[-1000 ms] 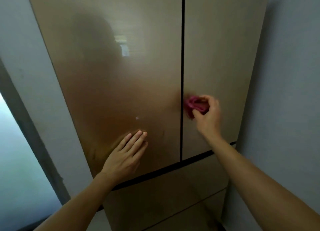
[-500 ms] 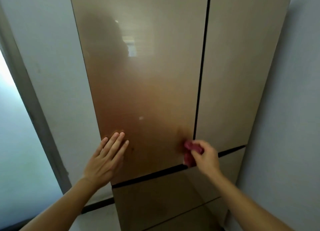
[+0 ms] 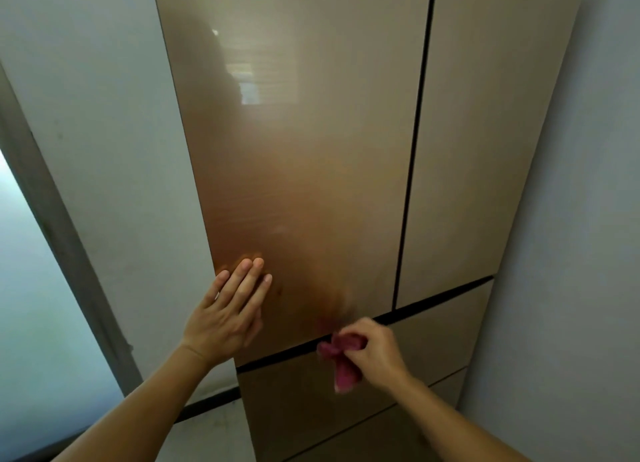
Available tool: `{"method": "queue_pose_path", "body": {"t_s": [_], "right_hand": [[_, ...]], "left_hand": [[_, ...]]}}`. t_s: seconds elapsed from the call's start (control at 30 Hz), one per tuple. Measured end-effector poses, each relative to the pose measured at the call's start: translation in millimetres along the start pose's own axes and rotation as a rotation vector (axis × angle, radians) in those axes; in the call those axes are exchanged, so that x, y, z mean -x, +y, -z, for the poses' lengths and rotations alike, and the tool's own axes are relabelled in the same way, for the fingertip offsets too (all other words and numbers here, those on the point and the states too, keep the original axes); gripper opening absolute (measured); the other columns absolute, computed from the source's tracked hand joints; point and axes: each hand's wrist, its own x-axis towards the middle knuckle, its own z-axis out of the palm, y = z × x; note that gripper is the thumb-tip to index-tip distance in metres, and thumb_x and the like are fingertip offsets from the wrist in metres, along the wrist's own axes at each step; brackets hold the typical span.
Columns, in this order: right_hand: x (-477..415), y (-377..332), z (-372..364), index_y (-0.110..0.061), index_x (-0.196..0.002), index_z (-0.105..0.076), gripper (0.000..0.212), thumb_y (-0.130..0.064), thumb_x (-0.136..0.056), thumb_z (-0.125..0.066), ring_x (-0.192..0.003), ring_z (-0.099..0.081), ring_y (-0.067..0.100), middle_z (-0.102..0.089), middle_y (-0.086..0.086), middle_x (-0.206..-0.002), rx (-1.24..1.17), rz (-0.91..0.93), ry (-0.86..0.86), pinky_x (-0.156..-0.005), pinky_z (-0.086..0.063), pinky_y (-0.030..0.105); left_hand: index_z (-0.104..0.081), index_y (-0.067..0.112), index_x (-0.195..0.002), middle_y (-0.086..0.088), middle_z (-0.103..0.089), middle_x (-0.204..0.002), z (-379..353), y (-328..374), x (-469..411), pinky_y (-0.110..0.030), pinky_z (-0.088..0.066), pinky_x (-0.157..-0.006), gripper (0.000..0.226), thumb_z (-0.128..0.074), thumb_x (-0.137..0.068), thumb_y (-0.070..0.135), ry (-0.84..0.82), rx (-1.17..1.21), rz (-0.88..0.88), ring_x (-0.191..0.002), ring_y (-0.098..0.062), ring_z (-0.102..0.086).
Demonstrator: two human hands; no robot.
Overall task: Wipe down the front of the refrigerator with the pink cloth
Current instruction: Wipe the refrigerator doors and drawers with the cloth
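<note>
Pink cloth (image 3: 343, 375) lower now, in right hand (image 3: 374, 352)

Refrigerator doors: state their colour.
Glossy beige-gold refrigerator doors, with dark seams between panels; seen in the head view.

Left hand (image 3: 228, 316): flat on the refrigerator's (image 3: 346, 63) left door (image 3: 294, 184), near its lower left corner.
Cloth (image 3: 341, 366): in the right hand (image 3: 374, 351), right of the left hand, over the seam between left door and drawer (image 3: 294, 413).
Right door (image 3: 485, 150): above and right of the right hand.
Wall (image 3: 86, 115): left of the left hand.
</note>
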Motion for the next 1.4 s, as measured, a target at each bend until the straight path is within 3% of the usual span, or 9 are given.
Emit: {"method": "queue_pose_path", "body": {"t_s": [0.2,0.37,0.53,0.7,0.8,0.97,1.07,1.27,1.4], "right_hand": [[-80.2,-80.7,78.0,-0.016,-0.104,-0.063,0.029,-0.006,-0.077,-0.061,-0.093,-0.051,0.011,-0.052,0.004,-0.106,-0.171,0.098,0.798,-0.082,-0.036,0.014],[-35.4,-61.1,-31.6,-0.024,-0.113,-0.058,0.047,0.002,-0.074,-0.064,-0.105,-0.047,0.017,-0.044,0.004,-0.115,0.095,0.237,0.551,-0.087,-0.043,0.024],[15.7,-16.6,-53.7,-0.041,-0.099,-0.058,0.051,0.002,-0.074,-0.070,-0.085,-0.064,0.013,-0.055,-0.011,-0.104,-0.005,0.124,0.095,-0.062,-0.055,0.019],[-56.9,-101.1,42.8,-0.017,-0.092,-0.058,0.034,0.004,-0.071,-0.075,-0.089,-0.056,0.002,-0.051,0.006,-0.103,-0.250,0.328,0.676,-0.071,-0.050,0.012],[-82.3,-120.7,38.4,-0.008,-0.096,-0.063,0.025,0.004,-0.074,-0.066,-0.092,-0.053,0.011,-0.050,0.009,-0.103,-0.137,0.311,0.798,-0.083,-0.043,0.014],[-18.7,-54.1,-39.2,-0.025,-0.105,-0.064,0.026,-0.021,-0.084,-0.049,-0.093,-0.054,0.020,-0.053,0.001,-0.100,0.193,0.455,0.258,-0.076,-0.048,0.027],[12.6,-22.3,-34.9,-0.030,-0.105,-0.068,0.031,-0.013,-0.080,-0.061,-0.092,-0.060,0.013,-0.054,-0.013,-0.095,0.249,0.317,-0.130,-0.079,-0.049,0.024],[-46.9,-119.5,52.9,-0.018,-0.102,-0.062,0.028,-0.018,-0.076,-0.073,-0.084,-0.058,0.016,-0.062,0.003,-0.099,0.106,0.531,0.568,-0.064,-0.044,0.025],[-63.4,-145.7,26.5,-0.013,-0.111,-0.065,0.032,-0.006,-0.079,-0.064,-0.105,-0.047,0.022,-0.052,0.011,-0.114,0.096,0.571,0.571,-0.084,-0.041,0.021]], "left_hand": [[-0.036,0.006,-0.145,-0.017,-0.018,-0.159,-1.7,-0.3,-0.9,-0.043,-0.008,-0.122,0.060,-0.046,-0.091,0.030,0.042,0.005,0.003,-0.147,-0.032,-0.018],[-0.037,0.006,-0.145,-0.017,-0.024,-0.157,-3.4,-0.6,-0.1,-0.043,-0.009,-0.122,0.062,-0.047,-0.089,0.029,0.054,-0.005,0.003,-0.148,-0.032,-0.018],[-0.036,0.007,-0.145,-0.017,-0.029,-0.154,-2.2,0.1,-1.3,-0.043,-0.008,-0.122,0.063,-0.047,-0.088,0.029,0.064,-0.005,-0.003,-0.148,-0.031,-0.017],[-0.031,0.007,-0.148,-0.017,-0.014,-0.160,-3.7,-0.9,1.7,-0.043,-0.007,-0.122,0.065,-0.047,-0.089,0.031,0.049,-0.001,0.002,-0.148,-0.032,-0.014],[-0.031,0.007,-0.148,-0.017,-0.015,-0.160,-1.5,0.3,3.4,-0.044,-0.008,-0.122,0.067,-0.049,-0.089,0.032,0.014,-0.007,0.001,-0.149,-0.032,-0.014],[-0.033,0.008,-0.147,-0.018,-0.027,-0.155,12.9,1.1,0.5,-0.042,-0.009,-0.122,0.063,-0.049,-0.091,0.029,-0.053,0.023,0.034,-0.149,-0.030,-0.015],[-0.033,0.008,-0.146,-0.017,-0.029,-0.154,24.5,3.0,0.1,-0.043,-0.007,-0.122,0.058,-0.047,-0.092,0.025,-0.121,0.054,0.046,-0.149,-0.030,-0.013],[-0.063,0.009,-0.123,-0.018,-0.040,-0.149,48.4,37.1,38.9,-0.047,-0.017,-0.121,0.037,-0.055,-0.086,0.014,-0.324,0.193,0.113,-0.142,-0.034,-0.030],[-0.068,0.012,-0.102,-0.009,-0.067,-0.106,65.2,57.0,63.4,-0.036,-0.055,-0.085,0.023,-0.051,-0.089,0.020,-0.412,0.393,0.300,-0.099,-0.027,-0.064]]}}
